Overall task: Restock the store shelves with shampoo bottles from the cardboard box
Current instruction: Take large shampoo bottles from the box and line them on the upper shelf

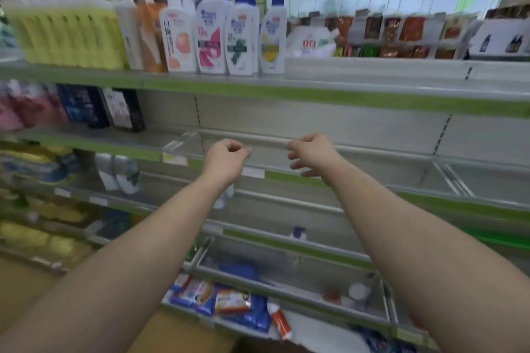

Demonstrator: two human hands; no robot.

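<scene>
On top shelf (372, 71), row of shampoo bottles (229, 34) seen upright. Middle shelf (372, 137), by hands, judged not yet filled. Left hand (226, 159) curled, nothing held; right hand (311, 155) loosely curled, nothing held. Box not made out.

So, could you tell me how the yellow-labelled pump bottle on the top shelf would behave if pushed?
Tall and narrow-based, the yellow-labelled pump bottle would probably tip rather than slide. Its smooth plastic looks slippery; likely heavy if full.
</scene>
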